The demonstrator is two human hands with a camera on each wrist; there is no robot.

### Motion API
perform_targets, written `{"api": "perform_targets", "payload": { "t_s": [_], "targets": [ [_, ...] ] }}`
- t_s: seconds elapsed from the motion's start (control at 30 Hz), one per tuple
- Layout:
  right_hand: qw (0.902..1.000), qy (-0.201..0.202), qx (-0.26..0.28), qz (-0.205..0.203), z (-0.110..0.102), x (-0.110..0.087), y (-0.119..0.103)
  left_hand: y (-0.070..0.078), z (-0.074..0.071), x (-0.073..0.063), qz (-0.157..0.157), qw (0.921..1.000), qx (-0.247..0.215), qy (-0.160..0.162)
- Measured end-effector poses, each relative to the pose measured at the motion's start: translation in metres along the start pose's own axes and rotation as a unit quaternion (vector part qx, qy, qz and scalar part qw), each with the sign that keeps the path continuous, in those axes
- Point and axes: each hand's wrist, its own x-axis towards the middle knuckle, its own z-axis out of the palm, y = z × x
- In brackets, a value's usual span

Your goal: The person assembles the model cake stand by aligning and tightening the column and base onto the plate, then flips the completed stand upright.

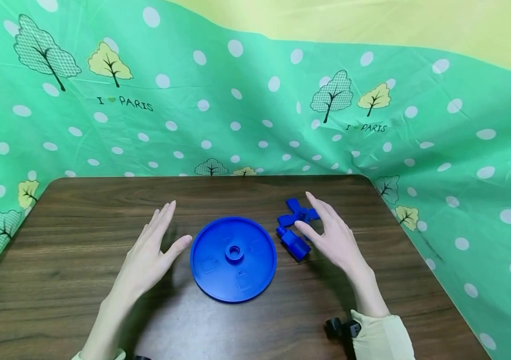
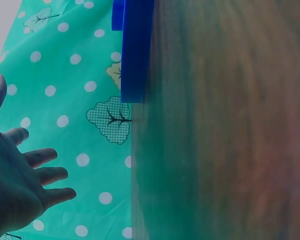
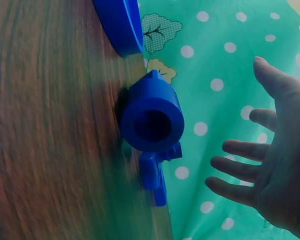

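Observation:
A round blue disc with a raised rim and a small central socket lies on the table. To its left my left hand hovers with straight fingers, thumb near the rim, holding nothing. On the disc's other side lies a short blue cylinder with a narrower end; its hollow base shows in the right wrist view. Just behind it is a blue cross-shaped piece with flat arms, partly hidden by my right hand. That hand is held above the table beside these two pieces, fingers extended, gripping nothing.
The brown wooden table has rounded far corners. A green dotted cloth with printed trees hangs behind it and along both sides. A black strap device sits at the right wrist, by a pale sleeve.

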Motion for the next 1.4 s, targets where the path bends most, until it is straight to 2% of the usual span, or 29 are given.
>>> {"api": "perform_targets", "payload": {
  "t_s": [0.2,0.5,0.77,1.17,1.4],
  "targets": [
    [0.9998,-0.017,0.007,0.004,0.007,-0.002,-0.003,0.0,0.005,-0.002,-0.007,1.0,0.001,-0.002],
    [0.9982,-0.06,-0.004,-0.003,0.013,-0.004,-0.006,0.003,0.009,-0.004,-0.01,0.9997,0.004,-0.022],
    [0.996,-0.084,-0.03,-0.009,0.017,-0.006,-0.005,0.005,0.014,-0.007,-0.024,0.9972,0.04,-0.059],
    [0.9938,-0.101,-0.045,-0.015,0.022,-0.006,-0.006,0.001,0.019,-0.007,0.005,0.9939,0.063,-0.09],
    [0.9925,-0.108,-0.052,-0.02,0.023,-0.005,-0.007,-0.001,0.021,-0.008,0.0,0.9898,0.072,-0.123]
  ]
}}
